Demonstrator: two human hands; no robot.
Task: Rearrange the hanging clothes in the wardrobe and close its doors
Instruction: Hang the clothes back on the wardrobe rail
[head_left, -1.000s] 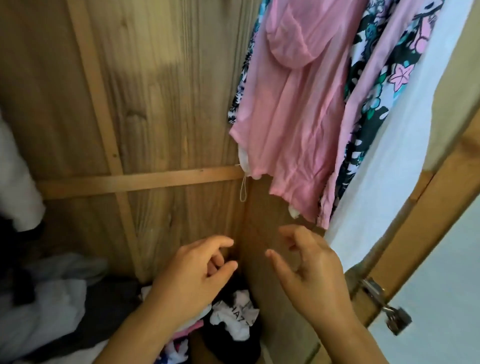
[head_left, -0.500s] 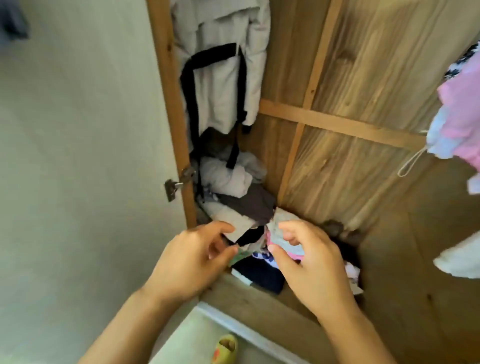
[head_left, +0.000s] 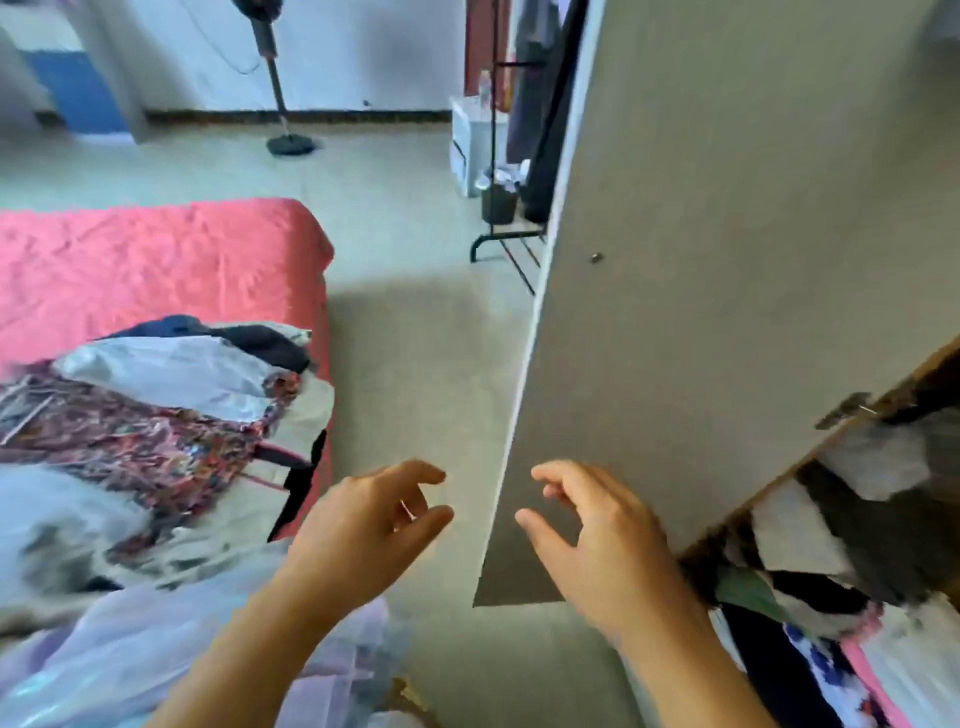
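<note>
The wardrobe's grey left door stands open, edge-on toward me, with a small knob near its edge. My right hand hovers in front of the door's lower corner, fingers loosely curled, holding nothing. My left hand floats beside it over the floor, fingers also loosely curled and empty. At the lower right, the wardrobe's bottom holds a heap of crumpled clothes. No hanging clothes are in view.
A bed with a pink cover lies at left, with a pile of clothes on it. A fan stand, a black clothes rack and a white box stand farther back on the floor.
My view has swung left, from the wardrobe's inside to its open left door and the room. Both hands kept their loosely curled pose and stayed empty.
</note>
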